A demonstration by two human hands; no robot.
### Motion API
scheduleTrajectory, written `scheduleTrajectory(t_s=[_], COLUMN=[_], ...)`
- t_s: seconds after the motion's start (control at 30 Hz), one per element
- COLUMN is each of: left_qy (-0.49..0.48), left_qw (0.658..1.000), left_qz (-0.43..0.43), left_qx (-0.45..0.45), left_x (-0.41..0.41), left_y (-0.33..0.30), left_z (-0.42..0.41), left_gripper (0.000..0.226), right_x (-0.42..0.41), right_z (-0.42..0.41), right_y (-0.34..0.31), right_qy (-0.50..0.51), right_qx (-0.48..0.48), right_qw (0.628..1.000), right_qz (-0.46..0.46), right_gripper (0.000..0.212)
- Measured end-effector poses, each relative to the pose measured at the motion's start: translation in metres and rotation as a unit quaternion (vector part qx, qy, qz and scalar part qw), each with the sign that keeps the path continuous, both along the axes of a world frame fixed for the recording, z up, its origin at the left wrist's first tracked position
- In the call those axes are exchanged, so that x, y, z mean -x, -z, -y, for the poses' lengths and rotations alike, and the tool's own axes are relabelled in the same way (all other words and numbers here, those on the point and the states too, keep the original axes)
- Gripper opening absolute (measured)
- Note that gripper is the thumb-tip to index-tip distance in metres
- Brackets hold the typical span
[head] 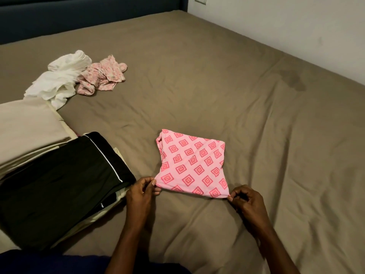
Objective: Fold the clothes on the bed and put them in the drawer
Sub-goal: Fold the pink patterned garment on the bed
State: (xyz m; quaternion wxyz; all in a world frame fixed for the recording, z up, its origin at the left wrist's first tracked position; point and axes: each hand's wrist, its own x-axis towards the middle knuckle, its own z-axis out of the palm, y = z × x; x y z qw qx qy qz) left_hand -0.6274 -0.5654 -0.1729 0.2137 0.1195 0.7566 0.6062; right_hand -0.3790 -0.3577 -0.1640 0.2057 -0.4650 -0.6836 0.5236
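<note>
- Corners first, that's my read on this step; I've got the pink patterned garment pinched at its two near corners, so I'd say keep the near edge taut and even before carrying it over to the far edge, otherwise the fold probably goes crooked
- left hand has thumb and fingers curled onto the near-left corner; right hand is doing the same on the near-right corner; both are nipped tight on fabric, nothing else in them
- the garment lies flat on the bed, spreading away from my hands toward the far side; its far-left corner looks a bit bunched, so I'd smooth that if it were me
- left of my left hand, just beside it, sits a stack with a black folded piece on top and beige folded fabric behind
- far left, well apart from the hands, a white crumpled garment and a pink floral garment touch each other, not yet folded; no drawer in view
</note>
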Motion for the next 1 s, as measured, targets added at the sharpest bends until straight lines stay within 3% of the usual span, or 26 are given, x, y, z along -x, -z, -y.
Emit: scheduleTrajectory(t_s=[0.07, 0.1, 0.17, 0.23, 0.3, 0.4, 0.57, 0.67, 0.77, 0.87, 0.93, 1.0], left_qy=[-0.013, -0.032, -0.012, 0.089, 0.195, 0.265, 0.141, 0.143, 0.094, 0.181, 0.235, 0.241], left_qw=[0.983, 0.958, 0.906, 0.876, 0.85, 0.815, 0.847, 0.847, 0.844, 0.81, 0.804, 0.823], left_qz=[-0.157, -0.255, -0.411, -0.469, -0.483, -0.453, -0.358, -0.331, -0.372, -0.457, -0.432, -0.384], left_qx=[0.095, 0.125, 0.104, 0.064, 0.086, 0.246, 0.368, 0.391, 0.374, 0.319, 0.336, 0.341], left_x=[-0.013, -0.02, -0.027, -0.026, -0.019, 0.006, 0.059, 0.065, 0.064, 0.067, 0.078, 0.089], left_y=[-0.008, -0.014, -0.022, -0.025, -0.021, -0.005, 0.03, 0.019, -0.002, -0.001, 0.009, 0.019], left_z=[0.003, 0.003, -0.012, -0.047, -0.091, -0.128, -0.11, -0.111, -0.129, -0.154, -0.161, -0.162], left_gripper=[0.017, 0.02, 0.028, 0.04, 0.052, 0.071, 0.061, 0.059, 0.058, 0.058, 0.06, 0.066], right_x=[0.004, 0.008, 0.022, 0.054, 0.097, 0.132, 0.115, 0.113, 0.127, 0.153, 0.163, 0.164], right_z=[-0.004, -0.006, -0.009, -0.006, 0.001, -0.006, -0.037, -0.04, -0.043, -0.052, -0.067, -0.08], right_y=[-0.008, -0.013, -0.022, -0.027, -0.023, 0.015, 0.052, 0.035, 0.019, 0.023, 0.034, 0.043], right_qy=[-0.011, 0.007, 0.061, 0.037, -0.041, -0.13, -0.12, -0.087, -0.075, -0.126, -0.143, -0.122], right_qx=[-0.044, -0.096, -0.232, -0.332, -0.375, -0.372, -0.331, -0.305, -0.357, -0.397, -0.378, -0.325], right_qw=[0.996, 0.989, 0.966, 0.941, 0.925, 0.91, 0.904, 0.922, 0.908, 0.884, 0.885, 0.908], right_qz=[0.074, 0.108, 0.1, 0.061, 0.049, 0.129, 0.243, 0.221, 0.204, 0.213, 0.232, 0.233], right_gripper=[0.022, 0.02, 0.015, 0.034, 0.053, 0.065, 0.077, 0.077, 0.076, 0.073, 0.076, 0.08])
